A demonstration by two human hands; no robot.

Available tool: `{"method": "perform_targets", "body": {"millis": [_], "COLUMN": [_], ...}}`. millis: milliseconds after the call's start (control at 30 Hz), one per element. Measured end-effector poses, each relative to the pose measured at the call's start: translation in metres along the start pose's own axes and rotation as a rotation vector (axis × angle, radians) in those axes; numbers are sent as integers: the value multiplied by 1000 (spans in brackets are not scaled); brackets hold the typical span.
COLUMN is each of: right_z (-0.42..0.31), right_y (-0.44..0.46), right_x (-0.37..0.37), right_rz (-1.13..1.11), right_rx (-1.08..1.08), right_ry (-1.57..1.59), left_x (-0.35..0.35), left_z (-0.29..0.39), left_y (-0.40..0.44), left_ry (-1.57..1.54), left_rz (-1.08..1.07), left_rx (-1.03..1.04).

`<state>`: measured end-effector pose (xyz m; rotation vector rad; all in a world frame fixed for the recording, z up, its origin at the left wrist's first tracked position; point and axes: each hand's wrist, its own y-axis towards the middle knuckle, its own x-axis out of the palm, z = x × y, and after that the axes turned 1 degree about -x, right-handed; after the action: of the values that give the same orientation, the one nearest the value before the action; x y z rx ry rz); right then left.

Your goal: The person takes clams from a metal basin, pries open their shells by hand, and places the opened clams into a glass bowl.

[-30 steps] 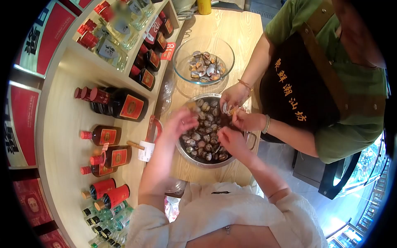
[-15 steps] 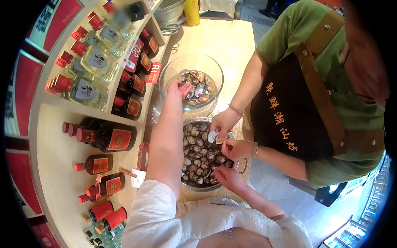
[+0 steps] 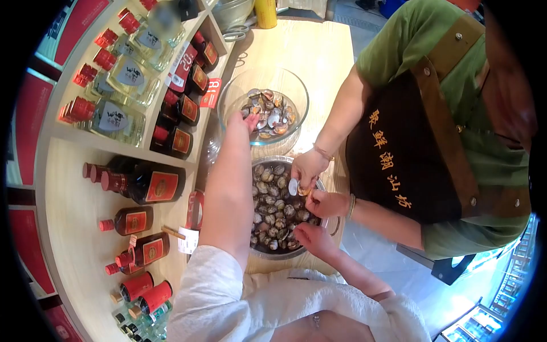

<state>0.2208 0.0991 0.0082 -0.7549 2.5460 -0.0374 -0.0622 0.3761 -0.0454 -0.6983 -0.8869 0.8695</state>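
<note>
My left hand (image 3: 244,121) reaches over the near-left rim of a clear glass bowl (image 3: 305,114). Its fingers are bent inward beside opened clams (image 3: 274,118) lying in water; what they hold, if anything, is hidden. Low over the right side of a metal basin (image 3: 276,257), my right hand (image 3: 317,239) has its fingertips drawn together on a clam at the edge of the pile. Many closed clams (image 3: 273,199) fill this basin. Above it, a co-worker's two hands (image 3: 310,169) hold an opened clam (image 3: 294,186) with its pale shell showing.
Shelves with liquor bottles (image 3: 165,186) line the left side, close to my left arm. Scissors (image 3: 234,34) and a yellow cylinder (image 3: 265,14) lie at the table's far end. The co-worker in a dark apron (image 3: 399,148) stands at the right edge of the wooden table (image 3: 325,51).
My left hand has drawn back slightly toward the bowl's rim, its fingers more bent. My right hand has risen a little and its fingertips have come together. The co-worker's hands stay over the basin.
</note>
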Motion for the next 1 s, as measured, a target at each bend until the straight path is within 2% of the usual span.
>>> {"method": "perform_targets", "body": {"millis": [100, 167, 200, 267, 300, 367, 400, 467, 533, 567, 700, 767, 833, 900, 1000], "right_z": [-1, 0, 1, 0, -1, -5, -2, 8, -10, -16, -15, -14, 2, 8, 9], "right_y": [8, 1, 1, 4, 6, 8, 10, 16, 20, 23, 45, 61, 73, 76, 71], "right_x": [-6, -1, 1, 4, 5, 6, 10, 20, 20, 21, 31, 36, 49, 53, 50], "right_rz": [-1, -12, -34, 73, 69, 36, 31, 21, 50, 86, 123, 157, 157, 174, 136], "right_rx": [-13, -32, -18, -51, -60, -103, -113, -184, -180, -166, -193, -260, -416, -400, -182], "right_ry": [-84, -151, -141, -183, -182, -270, -269, -508, -586, -660, -580, -546, -659, -603, -310], "left_x": [-2, -4, -8, -25, -39, -71, -88, -127, -168, -188, -245, -270, -281, -278, -273], "left_z": [7, 10, 13, 18, 18, 15, 12, 3, -11, -18, -59, -77, -86, -92, -94], "left_y": [-15, -30, -53, -89, -99, -123, -134, -153, -165, -174, -206, -198, -199, -205, -205], "left_ry": [139, 78, 150, 261, 257, 411, 407, 494, 545, 654, 672, 659, 649, 635, 656], "left_rz": [-98, -104, -178, -361, -359, -496, -491, -395, -304, -307, -292, -314, -333, -351, -388], "left_rx": [21, -15, 33, 156, 165, 429, 438, 571, 613, 625, 577, 549, 521, 450, 487]}}
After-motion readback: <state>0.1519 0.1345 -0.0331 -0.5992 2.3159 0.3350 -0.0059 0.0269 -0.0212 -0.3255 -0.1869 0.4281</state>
